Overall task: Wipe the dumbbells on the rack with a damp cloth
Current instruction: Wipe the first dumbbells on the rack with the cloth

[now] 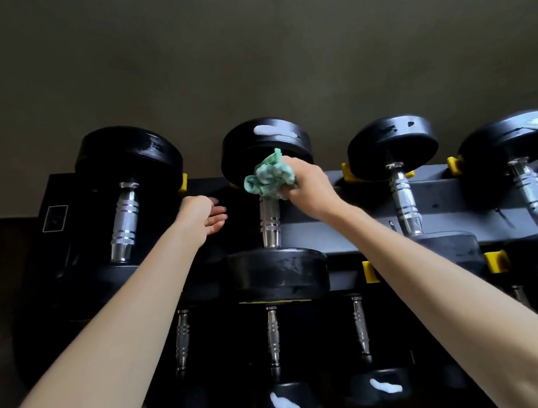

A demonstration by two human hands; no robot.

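Observation:
Several black dumbbells with chrome handles lie on the top shelf of a dark rack (437, 195). My right hand (310, 188) grips a crumpled green cloth (269, 178) and holds it against the top of the chrome handle of the second dumbbell (277, 267) from the left, just below its far head. My left hand (206, 217) reaches to the rack between the first dumbbell (126, 219) and the second one, its fingers straight and touching the dark shelf. White smears show on the far heads of the second and fourth dumbbells.
Two more dumbbells (403, 196) (532, 189) lie to the right, separated by yellow cradle blocks (369, 271). A lower shelf holds smaller dumbbells (273, 336) with white smears on their near heads. A plain grey wall rises behind the rack.

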